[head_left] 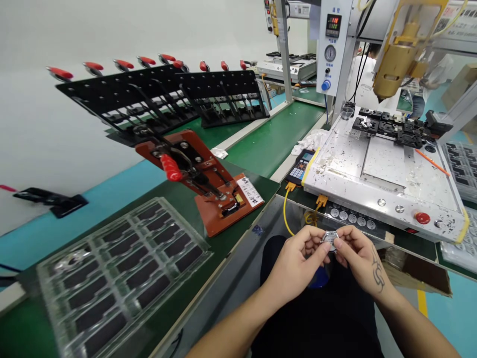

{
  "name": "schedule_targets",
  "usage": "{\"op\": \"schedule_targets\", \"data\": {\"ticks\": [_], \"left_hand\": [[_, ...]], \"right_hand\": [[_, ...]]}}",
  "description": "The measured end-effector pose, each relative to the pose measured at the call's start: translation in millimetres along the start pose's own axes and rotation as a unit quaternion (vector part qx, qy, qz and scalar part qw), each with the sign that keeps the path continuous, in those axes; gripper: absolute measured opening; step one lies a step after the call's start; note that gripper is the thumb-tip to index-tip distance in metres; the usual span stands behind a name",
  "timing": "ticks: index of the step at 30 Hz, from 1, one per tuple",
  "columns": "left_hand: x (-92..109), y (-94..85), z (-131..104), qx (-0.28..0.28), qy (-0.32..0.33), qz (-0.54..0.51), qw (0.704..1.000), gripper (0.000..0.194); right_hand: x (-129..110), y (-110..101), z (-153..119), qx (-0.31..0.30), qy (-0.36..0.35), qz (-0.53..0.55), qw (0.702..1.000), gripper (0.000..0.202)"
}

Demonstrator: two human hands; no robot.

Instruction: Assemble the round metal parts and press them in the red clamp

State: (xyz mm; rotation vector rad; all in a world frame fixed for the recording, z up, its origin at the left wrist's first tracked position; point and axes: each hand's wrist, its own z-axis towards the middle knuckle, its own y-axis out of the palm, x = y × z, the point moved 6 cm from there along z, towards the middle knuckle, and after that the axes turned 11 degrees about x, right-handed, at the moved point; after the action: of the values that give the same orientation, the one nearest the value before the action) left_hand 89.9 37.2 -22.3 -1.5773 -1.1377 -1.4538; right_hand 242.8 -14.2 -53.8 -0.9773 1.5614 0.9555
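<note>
Above my lap, both hands hold a small silver watch case (330, 239), its flat face turned up. My left hand (303, 253) pinches its left edge between thumb and curled fingers. On the opposite edge, my right hand (354, 251) grips it the same way. Fine details of the case are too small to make out. A clear plastic tray (128, 219) with dark-bottomed pockets lies to the left on the green bench, and a shiny silver part (72, 261) sits in one of its pockets.
A brown toggle-clamp fixture (212, 219) stands on the bench. Black clamp racks (126, 99) with red handles are behind it. At right is a white dispensing machine (376, 184) with a brass-coloured head (395, 72). A keypad controller (300, 166) and round discs (352, 218) lie nearby.
</note>
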Motion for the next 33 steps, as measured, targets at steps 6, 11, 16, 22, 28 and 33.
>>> {"op": "schedule_targets", "data": {"ticks": [6, 11, 16, 22, 28, 33], "left_hand": [[2, -0.2, -2, 0.004, 0.028, 0.026, 0.999, 0.019], [5, 0.9, -3, 0.002, 0.045, 0.031, 0.999, 0.018], [3, 1.1, -3, 0.004, 0.04, 0.024, 0.999, 0.02], [-1, -6.0, 5, 0.023, 0.032, 0.025, 0.999, 0.022], [-1, -15.3, 6, 0.031, 0.04, 0.047, 0.998, 0.023], [66, -59.9, -4, 0.112, 0.264, 0.256, 0.923, 0.014]], "right_hand": [[-8, 1, -1, 0.021, -0.013, -0.02, 0.999, 0.037], [-16, 3, -2, 0.03, -0.044, -0.033, 0.998, 0.033], [-19, 4, -1, 0.034, -0.066, -0.047, 0.996, 0.03], [-27, 3, 9, -0.064, -0.193, -0.163, 0.965, 0.046], [-56, 21, 9, -0.151, -0.398, -0.304, 0.852, 0.038], [-69, 37, 10, -0.152, -0.443, -0.319, 0.824, 0.037]]}}
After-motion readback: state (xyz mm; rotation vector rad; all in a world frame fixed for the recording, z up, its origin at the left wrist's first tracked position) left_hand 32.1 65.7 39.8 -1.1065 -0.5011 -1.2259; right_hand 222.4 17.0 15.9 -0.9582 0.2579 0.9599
